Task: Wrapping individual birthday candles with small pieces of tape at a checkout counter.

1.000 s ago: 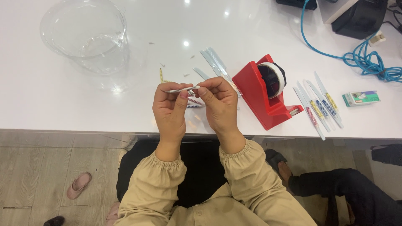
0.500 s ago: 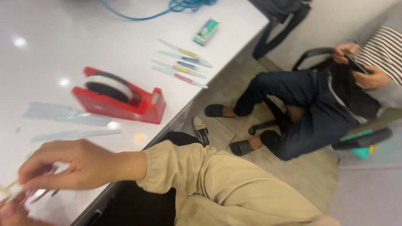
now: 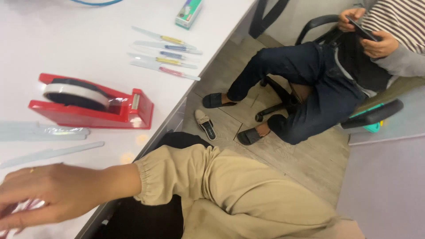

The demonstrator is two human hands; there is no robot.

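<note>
Thing in hand: thin pink-and-clear wrapped strips (image 3: 20,207) at the lower left edge of the view, lying low over the white table (image 3: 79,40); only a small part shows under the fingers.
Right hand: the right hand (image 3: 48,194) reaches to the left across the table edge, palm down, fingers long and almost flat, pointing left.
Grip of right hand: the fingertips lie on the strips, but it is not possible to tell if they are closed around them.
Right arm: the forearm goes level from the beige sleeve with a gathered cuff (image 3: 152,181); the elbow is bent at the lower middle.
Left hand: not seen.
Near the hand: long clear plastic strips (image 3: 44,132) lie flat on the table just above the hand.
Further: a red tape dispenser with a white roll (image 3: 90,104) stands beyond them, near the table edge.
Far end: four slim wrapped sticks (image 3: 166,55) lie side by side, and a small green box (image 3: 189,12) is behind them.
Floor side: another person in dark trousers (image 3: 310,84) sits in a chair, well apart.
</note>
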